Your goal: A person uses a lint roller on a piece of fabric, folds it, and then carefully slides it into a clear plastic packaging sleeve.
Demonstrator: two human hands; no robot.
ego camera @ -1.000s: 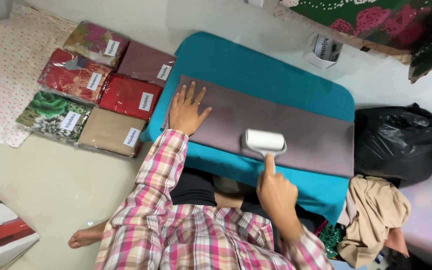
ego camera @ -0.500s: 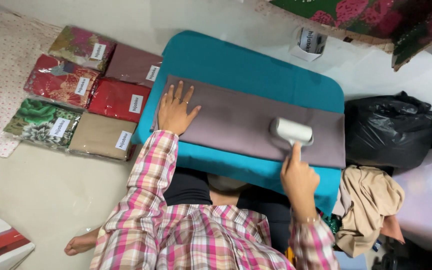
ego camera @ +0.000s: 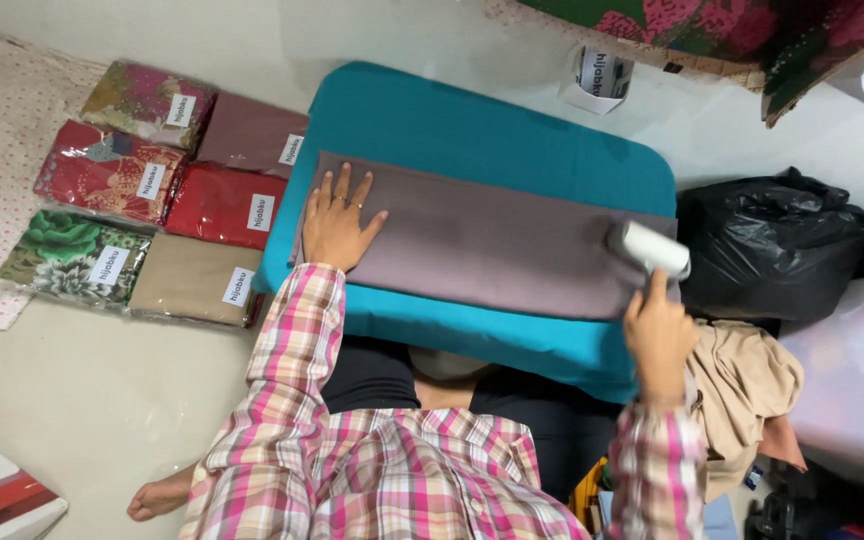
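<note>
Gripped by its handle in the right hand (ego camera: pixel 658 340), a white lint roller (ego camera: pixel 649 248) is pressed on the right end of a grey-brown cloth (ego camera: pixel 492 245). That cloth is spread flat over a teal cushion (ego camera: pixel 472 130) and is pinned at its left end by the open left hand (ego camera: pixel 337 222). Packaged folded fabrics (ego camera: pixel 152 205) are laid on the floor to the left, and a black plastic bag (ego camera: pixel 767 245) is seen at the right.

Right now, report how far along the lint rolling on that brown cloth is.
The lint roller in the right hand sits at the right end of the brown cloth. The left hand presses the left end flat. Whether any strip is left unrolled cannot be told.
</note>
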